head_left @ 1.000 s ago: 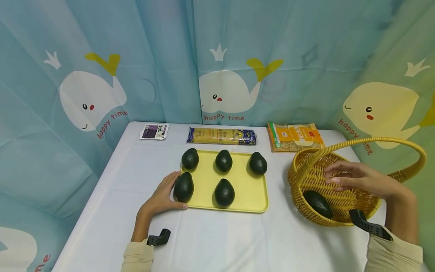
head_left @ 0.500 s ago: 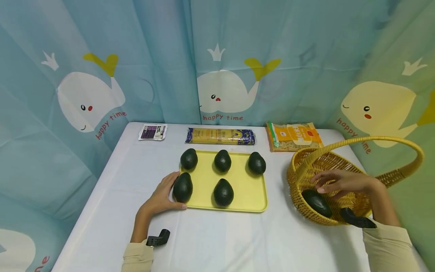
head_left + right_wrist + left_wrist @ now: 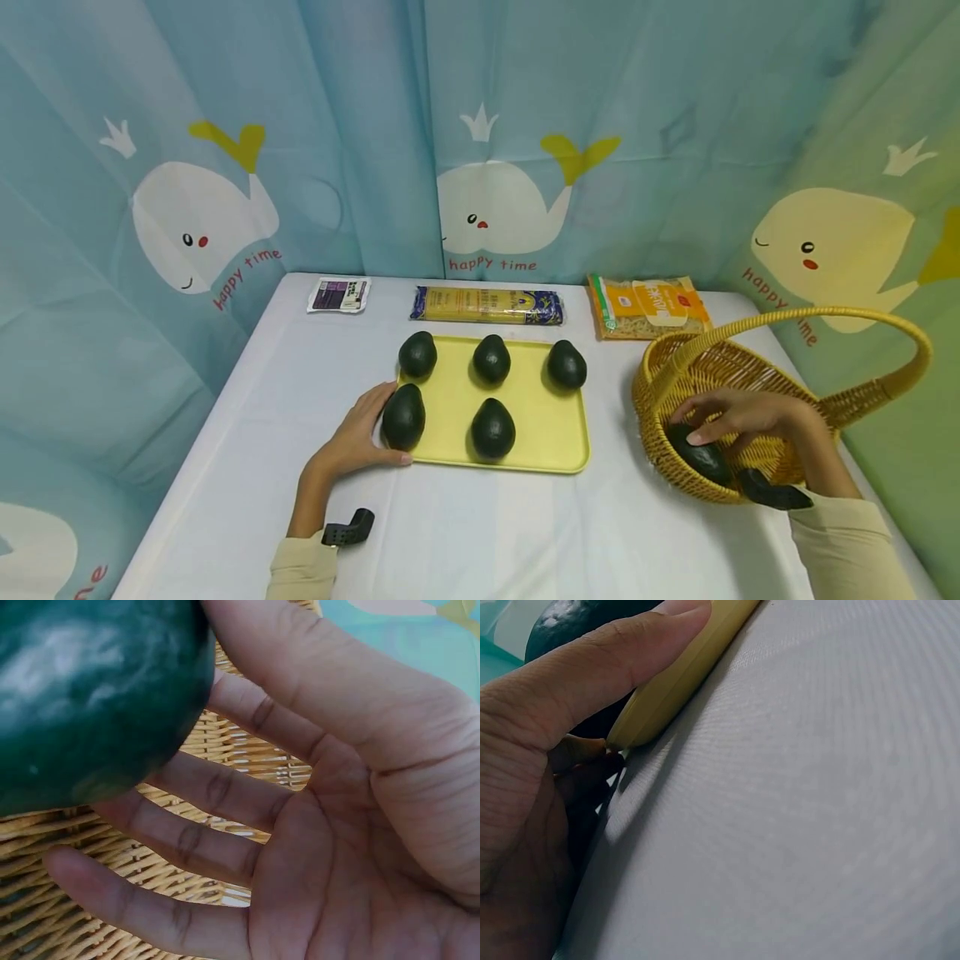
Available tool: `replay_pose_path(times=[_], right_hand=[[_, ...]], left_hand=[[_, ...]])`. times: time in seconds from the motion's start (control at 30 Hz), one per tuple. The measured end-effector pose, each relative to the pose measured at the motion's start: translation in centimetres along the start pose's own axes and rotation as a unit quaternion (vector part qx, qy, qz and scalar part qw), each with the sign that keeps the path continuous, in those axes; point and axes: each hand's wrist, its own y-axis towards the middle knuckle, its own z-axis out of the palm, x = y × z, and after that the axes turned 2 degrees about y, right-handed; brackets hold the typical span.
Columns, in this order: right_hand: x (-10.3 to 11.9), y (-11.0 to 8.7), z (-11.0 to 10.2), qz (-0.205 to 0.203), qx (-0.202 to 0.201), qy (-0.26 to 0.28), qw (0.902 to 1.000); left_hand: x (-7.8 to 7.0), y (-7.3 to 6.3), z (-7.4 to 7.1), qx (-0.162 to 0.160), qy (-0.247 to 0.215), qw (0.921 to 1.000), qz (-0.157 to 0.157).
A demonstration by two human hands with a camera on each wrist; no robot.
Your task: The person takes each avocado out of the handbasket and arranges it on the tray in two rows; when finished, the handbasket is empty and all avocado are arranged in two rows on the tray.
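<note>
My left hand [image 3: 362,431] holds the near left corner of a yellow tray [image 3: 450,400]. Its thumb lies on the tray's front rim in the left wrist view, and its fingers are along the left side. Beside that hand sits a dark green avocado [image 3: 403,417]; several more avocados stand on the tray. On the right, my right hand [image 3: 750,414] reaches into a wicker basket [image 3: 645,392] and grips an avocado [image 3: 701,458] inside it. In the right wrist view the thumb meets this avocado [image 3: 97,697], with fingers curving round its other side; the fingertips are partly hidden.
A small white and purple packet [image 3: 339,295], a long noodle package [image 3: 487,305] and an orange food bag [image 3: 651,307] lie along the table's back. The basket's tall handle [image 3: 810,313] arches above my right hand. A printed curtain [image 3: 375,125] hangs behind.
My right hand has moved left and down inside the basket, from above its middle onto the avocado, and taken hold of it. The left hand and the tray stay in place.
</note>
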Motion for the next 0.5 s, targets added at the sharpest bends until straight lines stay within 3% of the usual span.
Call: replay_pose_path(times=[0.5], right_hand=[[1.0,0.5,1.4,0.037,0.003,-0.006,0.9993]], left_hand=[[-0.1,-0.1,0.0,-0.001,-0.004,1.0000,-0.003]])
